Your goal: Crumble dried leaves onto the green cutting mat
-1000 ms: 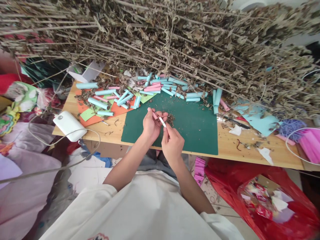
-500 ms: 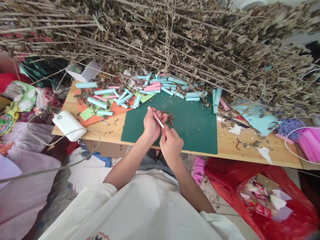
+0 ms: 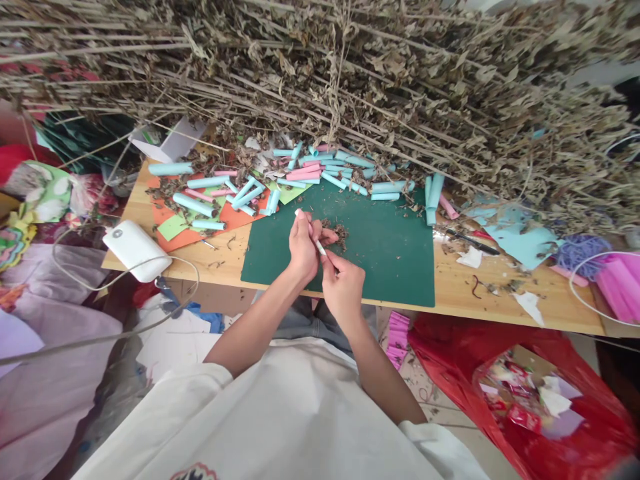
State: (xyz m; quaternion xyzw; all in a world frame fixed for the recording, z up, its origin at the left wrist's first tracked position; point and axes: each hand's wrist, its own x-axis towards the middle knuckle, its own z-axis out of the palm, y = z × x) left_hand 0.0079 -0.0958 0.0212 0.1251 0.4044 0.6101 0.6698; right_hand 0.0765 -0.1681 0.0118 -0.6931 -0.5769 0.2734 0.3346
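Over the green cutting mat (image 3: 390, 260), my left hand (image 3: 303, 252) is closed around a slim, pen-like white stick (image 3: 320, 248) with a pinkish upper part. My right hand (image 3: 343, 283) pinches the stick's lower end between thumb and fingertips. Part of the stick is hidden by the left fingers. Just beyond the left fingertips lies a small heap of crumbled dried leaves (image 3: 341, 233) on the mat. Rolled blue paper tubes (image 3: 345, 180) and pink paper tubes (image 3: 304, 173) lie loose along the mat's far edge.
A thick bundle of dried stalks (image 3: 300, 87) spans the table's back. On the left are a white power bank (image 3: 136, 250) with a cable and orange paper (image 3: 235, 217). A black pen (image 3: 473, 241) lies right of the mat. A red rubbish bag (image 3: 450, 347) hangs open below.
The stick has turned steeper between my hands, and its pink part is more covered by the left fingers. My right hand has shifted very slightly.
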